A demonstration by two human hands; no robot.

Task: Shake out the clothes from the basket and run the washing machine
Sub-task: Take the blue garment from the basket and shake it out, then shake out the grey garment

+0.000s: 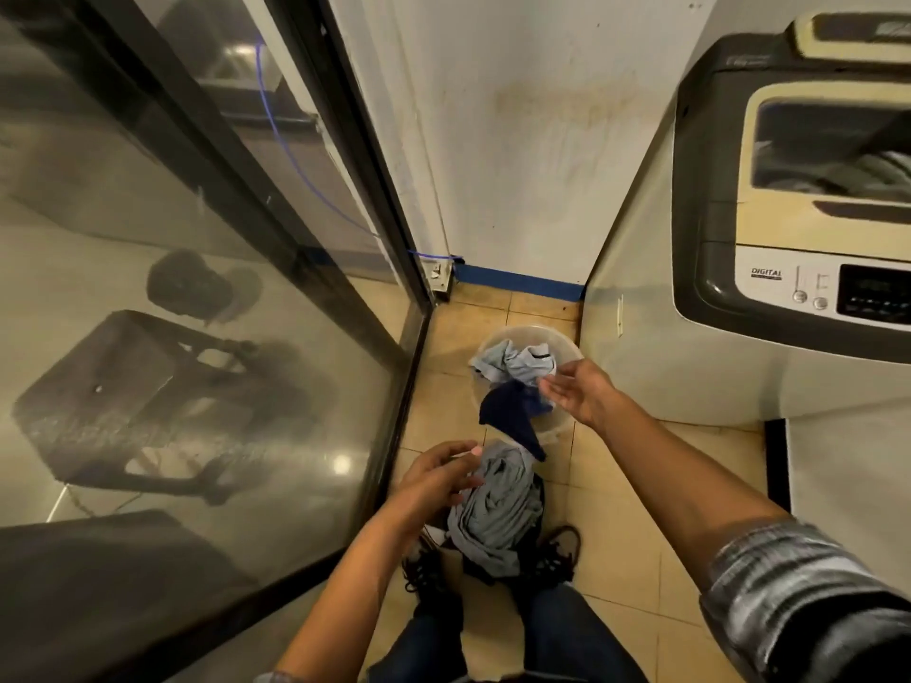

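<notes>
We judge the step in hand to be the shake-out stage: clothes are coming out of the basket (552, 337), a clear round tub on the tiled floor at centre frame, just left of the washing machine (798, 229), which fills the right edge.

Our left hand (438, 478), lower centre, sits at the top of a bunched grey garment (493, 515) that hangs down toward our shoes (559, 552). Fingers are loosely curled against the cloth; motion blur keeps us from saying whether they actually grip it. Our right hand (579, 391), just above and to the right, hovers over the basket rim with fingers spread and relaxed, holding nothing. A dark blue garment (510, 411) drapes over the near rim; a light blue garment (512, 362) lies inside.

Next move, as we judge it: secure the grey piece with both hands by its edges, shake it open, then carry it up and right to the machine.

The machine lid appears shut; through its window, striped fabric shows. Readable text: "DIGITAL" on the white control panel (828, 288), left of two round buttons and a dark display. Smaller print beneath is illegible.
</notes>
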